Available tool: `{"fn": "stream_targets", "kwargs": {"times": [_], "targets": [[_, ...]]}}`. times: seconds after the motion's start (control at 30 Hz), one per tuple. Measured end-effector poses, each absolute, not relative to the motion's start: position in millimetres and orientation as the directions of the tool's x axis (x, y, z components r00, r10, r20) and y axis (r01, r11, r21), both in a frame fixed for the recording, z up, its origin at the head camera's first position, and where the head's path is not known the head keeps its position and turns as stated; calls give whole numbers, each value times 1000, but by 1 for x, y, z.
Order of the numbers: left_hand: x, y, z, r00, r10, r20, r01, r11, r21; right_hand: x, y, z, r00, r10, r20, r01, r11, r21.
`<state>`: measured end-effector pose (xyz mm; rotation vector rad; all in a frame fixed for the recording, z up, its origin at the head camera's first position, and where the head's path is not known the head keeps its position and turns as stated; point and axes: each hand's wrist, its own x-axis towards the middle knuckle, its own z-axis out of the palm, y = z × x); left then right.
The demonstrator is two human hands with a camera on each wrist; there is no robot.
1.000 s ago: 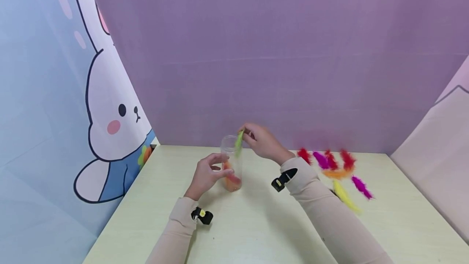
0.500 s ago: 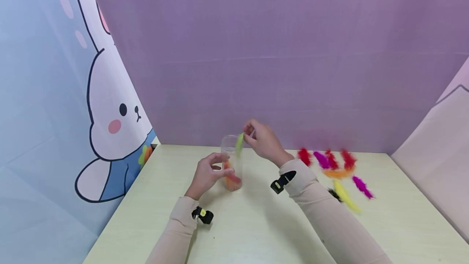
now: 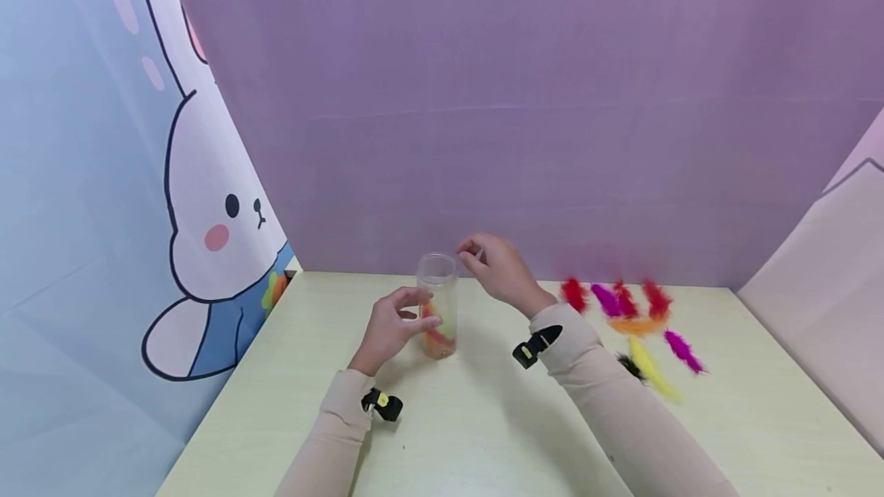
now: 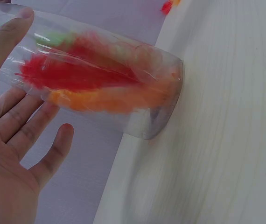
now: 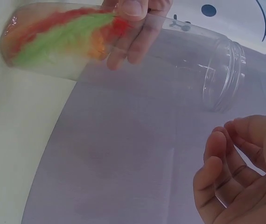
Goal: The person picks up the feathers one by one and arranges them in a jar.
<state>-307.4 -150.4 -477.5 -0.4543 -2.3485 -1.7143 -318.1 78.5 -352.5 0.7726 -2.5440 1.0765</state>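
A clear plastic jar [image 3: 438, 273] stands upright on the table, its threaded mouth [image 5: 226, 74] uncovered. My left hand [image 3: 388, 330] grips it around the middle, thumb on one side and fingers on the other. Inside, low down, lie a red feather [image 4: 81, 72], an orange feather [image 4: 109, 100] and a green feather [image 5: 63, 39]. Just right of the rim hovers my right hand [image 3: 499, 273], its fingers loosely curled and the thumb tip by the index tip. Nothing shows between those fingers.
On the right side of the pale table [image 3: 442, 436] lie several loose feathers: red [image 3: 573, 294], magenta [image 3: 684, 351], orange [image 3: 638, 326], yellow [image 3: 651, 368] and black [image 3: 630, 366]. A purple cloth [image 3: 518, 113] hangs behind the table, with a rabbit-print cloth [image 3: 207, 236] at the left.
The green feather, earlier pinched by my right hand at the jar's rim, has been let go and is now down inside the jar. My left hand keeps its grip on the jar.
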Motion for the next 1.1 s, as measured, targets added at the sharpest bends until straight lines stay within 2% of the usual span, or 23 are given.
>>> {"fn": "stream_targets", "kwargs": {"times": [0.17, 0.4, 0.7, 1.1], "targets": [[-307, -150, -477, -933, 122, 339, 360, 291, 886, -315, 89, -361, -834, -350, 427, -552, 563, -615], [-308, -149, -478, -934, 115, 339, 358, 296, 886, -306, 113, -387, -892, -315, 324, -450, 562, -694], [-307, -153, -478, -931, 126, 343, 365, 286, 886, -288, 156, -424, -933, -234, 275, -360, 552, -752], [-306, -158, -477, -927, 127, 353, 375, 291, 880, -276, 228, -451, -968, -69, 243, -231, 628, -743]]}}
